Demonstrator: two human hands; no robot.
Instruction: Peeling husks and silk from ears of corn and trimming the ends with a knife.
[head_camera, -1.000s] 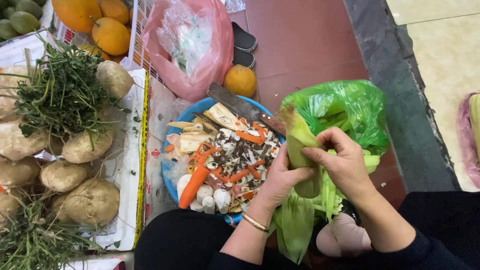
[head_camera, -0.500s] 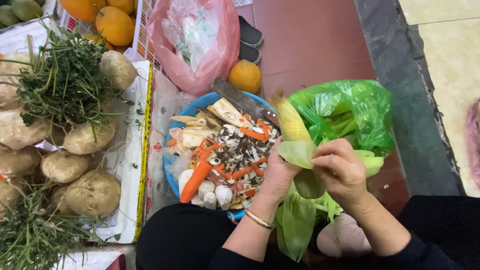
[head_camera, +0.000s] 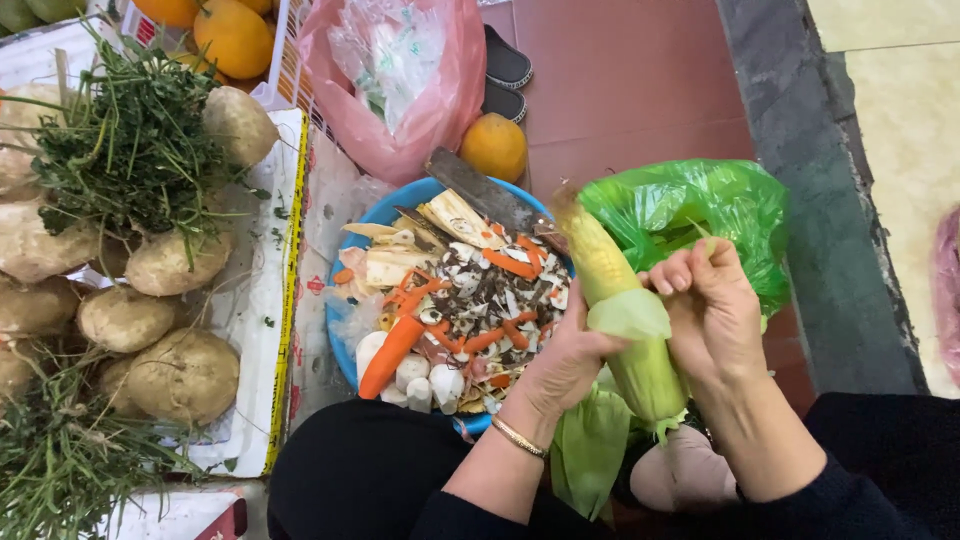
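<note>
Corn (head_camera: 622, 300) gripped between our hands: left hand (head_camera: 562, 365) closed around the husk, right hand (head_camera: 712, 315) fingers curled beside it, over a green bag (head_camera: 690, 205).

Yellow corn (head_camera: 598, 258), pale-green husk (head_camera: 640, 345), blue bowl (head_camera: 345, 340).

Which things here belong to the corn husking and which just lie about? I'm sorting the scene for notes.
In hand: corn cob, held by left hand and right hand; green bag behind them.

Lying about: blue bowl of peelings, knife, orange fruit, pink bag, round tubers, herbs.
</note>
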